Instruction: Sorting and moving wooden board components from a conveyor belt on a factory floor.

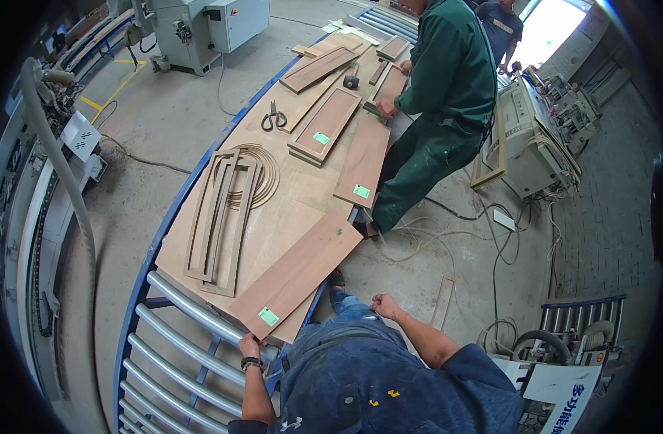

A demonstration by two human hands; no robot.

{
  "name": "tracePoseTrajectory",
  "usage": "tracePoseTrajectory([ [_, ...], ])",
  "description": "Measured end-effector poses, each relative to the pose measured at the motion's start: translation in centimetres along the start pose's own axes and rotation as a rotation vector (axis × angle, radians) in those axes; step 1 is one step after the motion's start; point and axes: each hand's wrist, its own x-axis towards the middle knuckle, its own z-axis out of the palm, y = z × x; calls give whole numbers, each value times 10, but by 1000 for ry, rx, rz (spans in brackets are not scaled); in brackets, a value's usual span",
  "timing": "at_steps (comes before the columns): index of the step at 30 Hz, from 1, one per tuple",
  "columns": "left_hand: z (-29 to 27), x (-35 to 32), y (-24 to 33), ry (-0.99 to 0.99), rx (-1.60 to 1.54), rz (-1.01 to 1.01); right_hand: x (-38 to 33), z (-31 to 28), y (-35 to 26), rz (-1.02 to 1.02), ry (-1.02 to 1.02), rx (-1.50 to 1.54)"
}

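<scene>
A long brown wooden panel (302, 271) with a green label lies aslant across the near end of the board-topped table. My left hand (251, 347) is closed on the panel's near corner, just below the label. Beside my right hip, my right hand (386, 307) is off the table with its fingers curled in. What it holds, if anything, I cannot make out. To the left of the panel lie thin rectangular wooden frames (227, 217), overlapping a coil of thin edging strip (266, 173).
Framed panels (328, 123), scissors (274, 116) and a black-headed mallet (351, 81) lie farther up the table. A co-worker in green (447, 79) stands at its right side, hands on a panel. Metal rollers (180, 354) extend at near left. Cables (454, 239) cross the floor on the right.
</scene>
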Motion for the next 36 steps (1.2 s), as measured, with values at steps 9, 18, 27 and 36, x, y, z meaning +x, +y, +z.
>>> tracePoseTrajectory([
  [9, -2, 3, -1, -2, 129, 5, -2, -5, -8, -11, 12, -43],
  [18, -4, 6, -4, -35, -57, -111, -6, -7, -17, -2, 17, -36],
  [27, -4, 5, -8, -17, 71, 17, -7, -6, -15, 18, -11, -12],
  [36, -1, 4, -5, 16, 69, -19, -6, -6, -12, 13, -23, -7],
])
